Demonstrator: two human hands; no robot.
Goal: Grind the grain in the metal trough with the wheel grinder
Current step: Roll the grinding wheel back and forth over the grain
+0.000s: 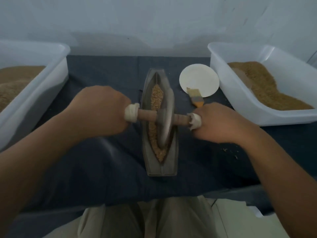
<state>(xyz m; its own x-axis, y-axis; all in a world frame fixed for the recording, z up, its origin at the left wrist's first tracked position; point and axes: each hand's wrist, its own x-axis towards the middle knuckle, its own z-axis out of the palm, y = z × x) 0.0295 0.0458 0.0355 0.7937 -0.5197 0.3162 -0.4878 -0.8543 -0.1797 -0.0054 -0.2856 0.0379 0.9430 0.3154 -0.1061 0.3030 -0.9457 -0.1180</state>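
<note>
Both fists close round the axle [147, 115]: left hand [101, 109] on one white-wrapped end, right hand [221, 122] on the other, the wheel [164, 127] upright between them. It stands in the trough [161, 170], toward its near end, on the grain [155, 97]. The trough lies mid-table [103, 165], running from near edge toward far edge. I judge the wheel heavy and stiff, so its own weight should crush. The wrapped ends are the place to hold, evenly, lest it tip. Loose grain spills easily. Brush [196, 98] and plate [197, 78] sit right of the trough. Left tub [56, 66] and right tub [221, 69] stand at the side edges.
</note>
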